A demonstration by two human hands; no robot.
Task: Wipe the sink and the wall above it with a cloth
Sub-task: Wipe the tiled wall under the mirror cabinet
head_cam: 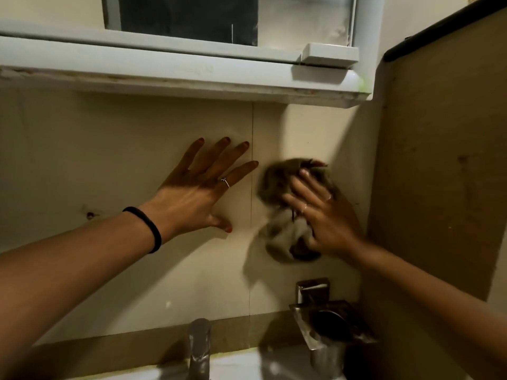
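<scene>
My right hand [326,215] presses a crumpled grey-brown cloth [279,187] flat against the beige tiled wall [109,149] above the sink; the cloth is blurred. My left hand [200,187] rests on the same wall just left of the cloth, palm down, fingers spread and holding nothing, with a black band on its wrist. A tile seam runs between the two hands. Only the white back edge of the sink [241,368] shows at the bottom.
A metal tap [199,346] rises at bottom centre. A chrome holder with a metal cup [326,330] is fixed to the wall at lower right. A white shelf and mirror frame [192,72] overhang above. A brown panel [439,174] closes the right side.
</scene>
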